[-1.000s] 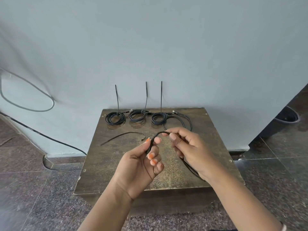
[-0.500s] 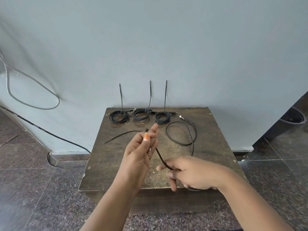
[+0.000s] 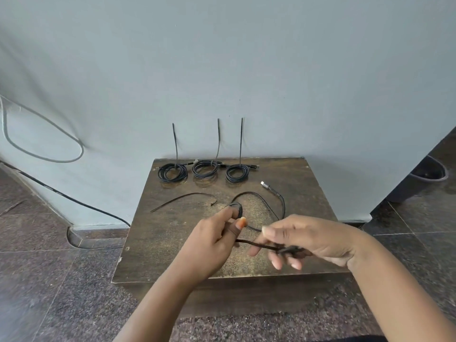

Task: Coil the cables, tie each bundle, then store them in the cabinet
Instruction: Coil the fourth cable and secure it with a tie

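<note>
Since earlier, right hand (image 3: pixel 306 239) swung back, pinching cable (image 3: pixel 261 245); left hand (image 3: pixel 217 235) pinches small coil; fourth coiling underway; next, another loop.

1. Three coiled black bundles (image 3: pixel 204 170) sit in a row at the table's 12 o'clock edge, each with a tie tail standing upright.
2. A loose black cable (image 3: pixel 265 202) loops at centre, its metal plug toward 1 o'clock (near end held in both hands).
3. A spare black tie (image 3: pixel 183 199) lies at 10 o'clock.
</note>
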Tool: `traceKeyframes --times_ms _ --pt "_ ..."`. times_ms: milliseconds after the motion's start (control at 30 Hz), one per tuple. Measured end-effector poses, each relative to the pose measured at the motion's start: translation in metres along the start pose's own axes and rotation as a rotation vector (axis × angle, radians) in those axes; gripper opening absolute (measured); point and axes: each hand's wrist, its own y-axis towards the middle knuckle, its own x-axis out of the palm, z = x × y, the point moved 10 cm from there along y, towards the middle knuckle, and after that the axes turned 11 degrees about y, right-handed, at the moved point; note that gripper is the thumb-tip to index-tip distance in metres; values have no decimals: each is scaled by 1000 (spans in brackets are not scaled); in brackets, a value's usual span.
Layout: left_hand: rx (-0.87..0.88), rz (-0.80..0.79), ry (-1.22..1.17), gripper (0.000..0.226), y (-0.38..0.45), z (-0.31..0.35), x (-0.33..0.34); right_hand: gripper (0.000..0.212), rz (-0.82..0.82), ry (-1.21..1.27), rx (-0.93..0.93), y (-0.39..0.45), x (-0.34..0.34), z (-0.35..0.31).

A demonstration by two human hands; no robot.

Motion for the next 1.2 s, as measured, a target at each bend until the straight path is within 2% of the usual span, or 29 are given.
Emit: traceKeyframes --times_ms 100,167,233,300,400,500,567,667,800,933,1033,1100,1200 --pt "-82 17 -114 18 2 -11 -3 59 -40 -60 -12 -2 -4 1" --pt "-148 48 -266 22 2 -18 -8 42 5 -166 -1 2 -10 8" --pt "-213 102 -521 23 2 -28 -15 20 149 -313 13 8 -25 17" --pt "-234 163 -763 23 2 -36 -26 9 350 -466 41 12 -48 23" --pt "-230 239 -960 25 1 -45 -40 10 646 -648 30 9 -78 19" --pt "-240 274 -986 28 -1 -51 -46 18 723 -740 22 13 -79 19" --pt "-250 280 -974 27 -2 -54 -45 24 712 -794 56 19 -74 22" --pt "-272 313 -931 24 -2 -58 -45 14 684 -821 61 28 -62 20" --pt "-279 359 -819 24 -2 -62 -49 6 491 -760 52 44 -28 23" --pt "-281 378 -709 24 -2 -64 -52 10 174 -362 79 56 23 33" --pt "-291 401 -635 24 -2 -63 -53 13 -51 -176 95 57 60 34" --pt "-285 407 -582 23 -2 -62 -53 13 -108 -98 80 55 69 30" --pt "-289 402 -519 21 -3 -61 -52 8 -52 -44 31 52 57 22"
